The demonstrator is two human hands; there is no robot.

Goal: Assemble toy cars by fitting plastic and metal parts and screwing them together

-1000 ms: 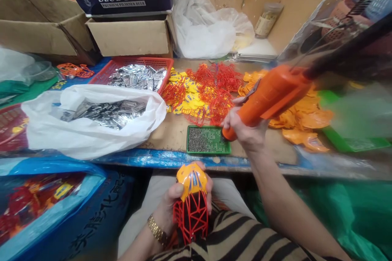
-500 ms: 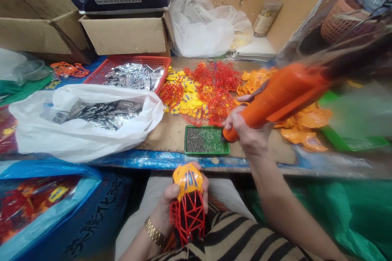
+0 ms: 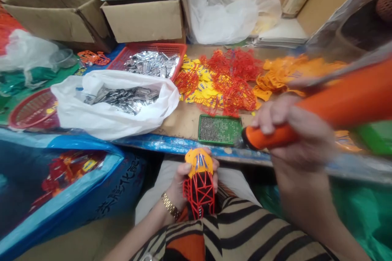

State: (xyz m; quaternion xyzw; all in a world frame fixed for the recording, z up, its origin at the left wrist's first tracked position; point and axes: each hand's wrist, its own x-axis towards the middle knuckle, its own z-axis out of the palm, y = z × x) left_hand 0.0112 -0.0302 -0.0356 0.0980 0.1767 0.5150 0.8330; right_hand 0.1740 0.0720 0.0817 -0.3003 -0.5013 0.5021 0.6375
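Note:
My left hand (image 3: 180,179) is closed around a toy car body (image 3: 200,179), with a yellow-orange shell at the top and a red lattice frame below, held over my lap. My right hand (image 3: 294,130) grips an orange electric screwdriver (image 3: 343,102), somewhat blurred, its dark tip pointing left and down. That tip is at the right edge of a green tray (image 3: 219,129) of small screws on the table's front; whether it touches cannot be told. Behind the tray lie red lattice frames (image 3: 231,77) and yellow shells (image 3: 196,74). Orange shells (image 3: 284,71) are heaped to the right.
A white bag (image 3: 122,124) of metallic parts and a red basket (image 3: 153,64) of shiny parts stand on the left. Cardboard boxes (image 3: 142,20) and a clear plastic bag (image 3: 222,12) line the back. A blue sack (image 3: 116,187) holding red and orange pieces is at lower left.
The screwdriver in my right hand has come nearer and lower, its tip moving towards the table's front edge. My left hand still holds the toy car body. The view has shifted left and down.

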